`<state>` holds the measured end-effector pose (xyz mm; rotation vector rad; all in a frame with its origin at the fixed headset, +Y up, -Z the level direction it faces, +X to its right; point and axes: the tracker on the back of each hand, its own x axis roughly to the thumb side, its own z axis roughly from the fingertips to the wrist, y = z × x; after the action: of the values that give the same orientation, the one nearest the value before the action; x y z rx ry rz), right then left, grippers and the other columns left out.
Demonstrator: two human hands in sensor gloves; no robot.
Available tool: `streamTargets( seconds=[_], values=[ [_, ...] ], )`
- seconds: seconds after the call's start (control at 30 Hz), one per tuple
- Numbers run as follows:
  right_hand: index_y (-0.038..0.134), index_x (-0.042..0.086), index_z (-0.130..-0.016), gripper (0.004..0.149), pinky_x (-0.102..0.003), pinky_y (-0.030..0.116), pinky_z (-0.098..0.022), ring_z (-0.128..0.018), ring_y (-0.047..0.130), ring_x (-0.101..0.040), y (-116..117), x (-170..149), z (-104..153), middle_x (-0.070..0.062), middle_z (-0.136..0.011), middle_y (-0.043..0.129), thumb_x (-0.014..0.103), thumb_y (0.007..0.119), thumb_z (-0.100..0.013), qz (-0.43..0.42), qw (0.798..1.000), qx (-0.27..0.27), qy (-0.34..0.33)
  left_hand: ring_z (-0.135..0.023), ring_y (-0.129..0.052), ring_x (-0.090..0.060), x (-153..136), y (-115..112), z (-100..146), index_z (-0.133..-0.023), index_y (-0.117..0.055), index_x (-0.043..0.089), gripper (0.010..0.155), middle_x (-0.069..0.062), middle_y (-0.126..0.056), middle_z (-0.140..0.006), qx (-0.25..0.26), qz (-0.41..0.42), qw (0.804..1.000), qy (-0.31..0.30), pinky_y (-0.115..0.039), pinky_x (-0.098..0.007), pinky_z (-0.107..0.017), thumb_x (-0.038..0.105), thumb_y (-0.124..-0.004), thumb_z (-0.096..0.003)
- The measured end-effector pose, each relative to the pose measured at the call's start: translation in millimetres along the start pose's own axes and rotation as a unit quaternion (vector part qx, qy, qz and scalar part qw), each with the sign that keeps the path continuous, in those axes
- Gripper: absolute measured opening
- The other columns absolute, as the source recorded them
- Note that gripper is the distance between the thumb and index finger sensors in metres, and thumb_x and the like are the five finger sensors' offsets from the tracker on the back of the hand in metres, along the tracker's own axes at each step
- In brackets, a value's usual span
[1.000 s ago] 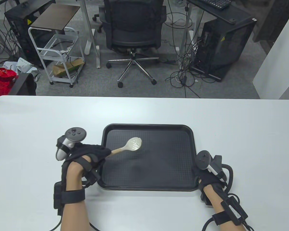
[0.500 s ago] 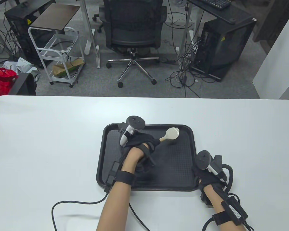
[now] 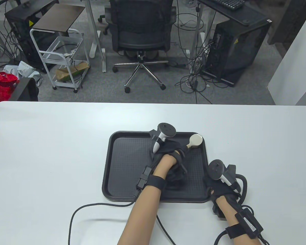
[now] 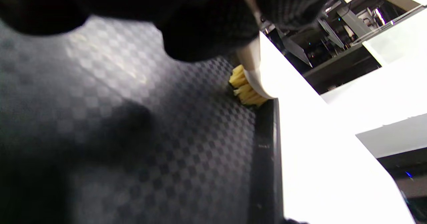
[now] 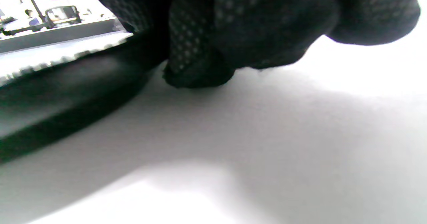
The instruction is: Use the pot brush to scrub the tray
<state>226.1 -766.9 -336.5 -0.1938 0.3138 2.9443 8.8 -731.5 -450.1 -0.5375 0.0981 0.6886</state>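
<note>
A black textured tray (image 3: pixel 122 163) lies on the white table. My left hand (image 3: pixel 172 155) grips the handle of a pot brush (image 3: pixel 195 140) with a cream head. The head presses down in the tray's far right corner. In the left wrist view the yellow bristles (image 4: pixel 245 90) touch the tray floor (image 4: pixel 150 134) beside its rim. My right hand (image 3: pixel 216 182) holds the tray's near right corner. In the right wrist view its fingers (image 5: pixel 206 57) rest on the table against the tray's edge (image 5: pixel 66 94).
A black cable (image 3: pixel 91 211) trails from my left wrist across the table in front of the tray. An office chair (image 3: pixel 140 33), a white cart (image 3: pixel 61 58) and computer towers stand on the floor beyond the table's far edge.
My left hand has swept the brush from the tray's left middle to its far right corner, turning the head bristles-down. My right hand has stayed at the tray's corner.
</note>
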Motion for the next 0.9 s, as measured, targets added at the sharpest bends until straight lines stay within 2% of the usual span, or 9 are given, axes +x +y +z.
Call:
streamTargets(
  seconds=[0.4, 0.9],
  values=[
    [0.063, 0.008, -0.095, 0.058, -0.047, 0.083, -0.029, -0.018, 0.096, -0.025, -0.1, 0.4, 0.3, -0.004, -0.039, 0.1, 0.038, 0.077, -0.047, 0.007, 1.0, -0.004, 0.002, -0.005, -0.097, -0.016, -33.8, 24.5, 13.0, -0.085, -0.078, 0.008, 0.061, -0.004, -0.101, -0.05, 0.034, -0.01, 0.998, 0.046, -0.088, -0.048, -0.033, 0.05, -0.077, -0.0416],
    [0.063, 0.008, -0.095, 0.058, -0.047, 0.083, -0.029, -0.018, 0.096, -0.025, 0.2, 1.3, 0.8, -0.005, -0.039, 0.1, 0.038, 0.077, -0.047, 0.012, 1.0, -0.005, 0.002, -0.005, -0.097, -0.017, -97.2, 68.2, 41.7, -0.085, -0.079, 0.009, 0.06, -0.005, -0.102, -0.049, 0.083, 0.001, 0.991, 0.105, -0.087, -0.048, -0.033, 0.05, -0.077, -0.0416]
  ],
)
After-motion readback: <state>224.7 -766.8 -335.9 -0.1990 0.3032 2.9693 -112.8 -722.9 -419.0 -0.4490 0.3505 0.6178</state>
